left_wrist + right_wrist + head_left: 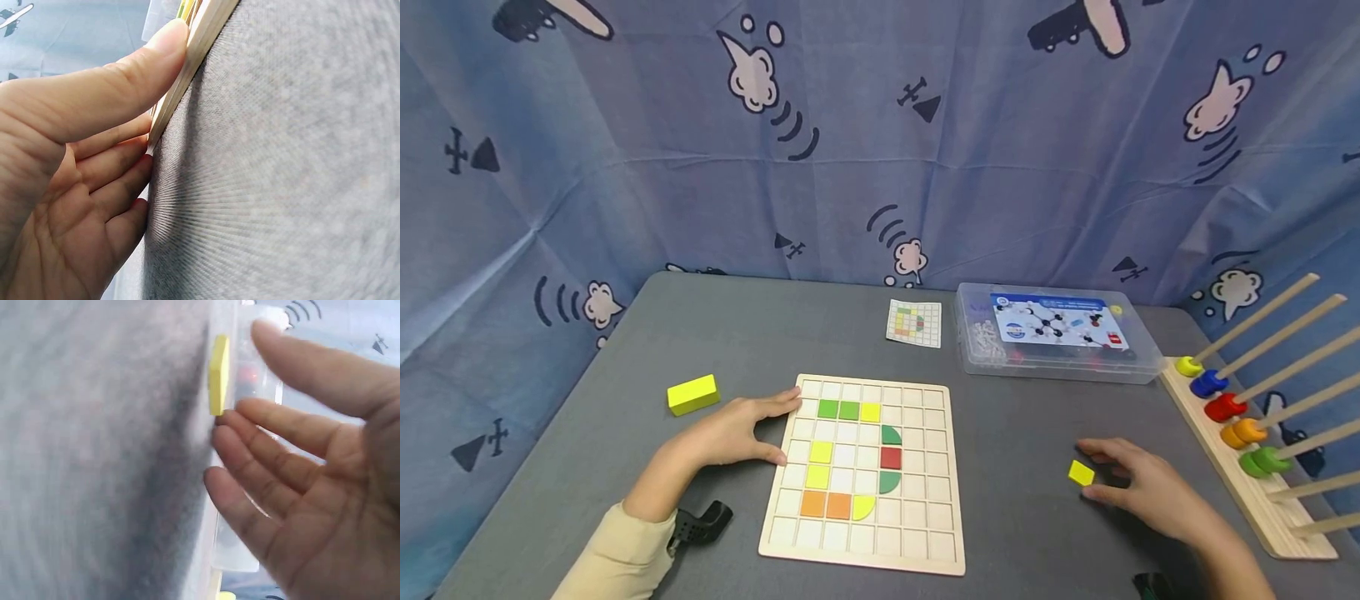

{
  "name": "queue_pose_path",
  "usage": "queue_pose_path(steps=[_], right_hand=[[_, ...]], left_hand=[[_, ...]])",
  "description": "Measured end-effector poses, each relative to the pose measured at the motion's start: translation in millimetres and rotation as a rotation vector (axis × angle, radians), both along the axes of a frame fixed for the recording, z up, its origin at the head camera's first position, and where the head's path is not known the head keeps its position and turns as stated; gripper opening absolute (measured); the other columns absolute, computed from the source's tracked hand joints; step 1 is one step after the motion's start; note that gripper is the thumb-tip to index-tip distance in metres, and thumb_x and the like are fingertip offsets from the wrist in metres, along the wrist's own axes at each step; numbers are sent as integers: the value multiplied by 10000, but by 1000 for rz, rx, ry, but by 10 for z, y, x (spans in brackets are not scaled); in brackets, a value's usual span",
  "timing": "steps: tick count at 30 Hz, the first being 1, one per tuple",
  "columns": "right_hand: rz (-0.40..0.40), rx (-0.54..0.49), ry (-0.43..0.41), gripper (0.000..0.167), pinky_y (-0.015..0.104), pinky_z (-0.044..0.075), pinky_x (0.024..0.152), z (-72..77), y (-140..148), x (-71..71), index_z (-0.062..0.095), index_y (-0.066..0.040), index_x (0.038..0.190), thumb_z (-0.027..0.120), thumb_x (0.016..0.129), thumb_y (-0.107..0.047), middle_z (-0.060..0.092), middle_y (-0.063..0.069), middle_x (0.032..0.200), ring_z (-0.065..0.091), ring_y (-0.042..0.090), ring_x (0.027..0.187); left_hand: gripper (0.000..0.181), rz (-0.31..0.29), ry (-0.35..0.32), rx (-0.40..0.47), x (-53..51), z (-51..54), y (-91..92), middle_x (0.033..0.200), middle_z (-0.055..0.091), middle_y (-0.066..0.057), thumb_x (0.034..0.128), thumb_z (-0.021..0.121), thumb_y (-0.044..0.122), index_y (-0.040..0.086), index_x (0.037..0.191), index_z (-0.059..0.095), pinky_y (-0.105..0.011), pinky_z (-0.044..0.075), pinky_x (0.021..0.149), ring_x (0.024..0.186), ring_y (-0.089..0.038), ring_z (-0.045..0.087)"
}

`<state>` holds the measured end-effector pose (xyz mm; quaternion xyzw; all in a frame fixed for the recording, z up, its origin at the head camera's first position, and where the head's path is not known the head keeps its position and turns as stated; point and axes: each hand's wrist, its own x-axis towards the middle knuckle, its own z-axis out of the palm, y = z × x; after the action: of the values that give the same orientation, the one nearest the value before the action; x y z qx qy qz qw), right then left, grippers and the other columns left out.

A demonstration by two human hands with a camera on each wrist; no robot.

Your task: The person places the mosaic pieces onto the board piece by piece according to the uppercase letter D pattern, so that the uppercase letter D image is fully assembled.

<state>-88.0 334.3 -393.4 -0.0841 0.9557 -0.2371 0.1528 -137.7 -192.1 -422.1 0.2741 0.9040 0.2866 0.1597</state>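
A wooden grid board (922, 562) lies on the grey table, with green, yellow, orange and red tiles in some of its squares. My left hand (737, 429) rests at the board's left edge, its index finger by the upper corner and its thumb lower down. In the left wrist view, the thumb (169, 40) touches the board's wooden edge (199, 53); the other fingers extend along it. Over at the right, a small yellow square tile (1081, 472) lies near the fingertips of my right hand (1150, 487). In the right wrist view, thumb and fingers are spread around the tile (218, 376).
A yellow block (693, 395) lies left of the board. Behind it are a pattern card (913, 323) and a clear plastic case (1060, 333) with a printed label. A wooden peg rack (1247, 467) with coloured rings stands along the right side. A patterned blue curtain (850, 183) hangs behind.
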Motion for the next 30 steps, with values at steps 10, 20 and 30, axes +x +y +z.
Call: queue_pose_path(steps=[10,20,30], right_hand=[[25,6,118,426,454,517,783,-109,26,1,661,-61,1132,790,755,-211,578,106,1142,575,252,983],[-39,40,111,300,400,519,757,-141,-6,-10,669,-77,1050,766,782,-171,604,66,1048,576,198,912],[21,23,127,306,408,540,793,-50,-315,-64,660,-95,1102,737,821,-191,638,16,1044,604,165,917]], left_hand=[[841,2,8,8,-3,21,0,1536,316,-53,740,777,395,79,1434,423,-478,389,1042,1372,-315,359],[835,-3,12,12,6,12,1,1532,326,-53,737,781,392,79,1429,433,-477,395,1036,1366,-314,369],[835,-2,5,15,4,-3,2,1530,329,-54,733,781,399,81,1426,439,-481,393,1036,1364,-315,373]])
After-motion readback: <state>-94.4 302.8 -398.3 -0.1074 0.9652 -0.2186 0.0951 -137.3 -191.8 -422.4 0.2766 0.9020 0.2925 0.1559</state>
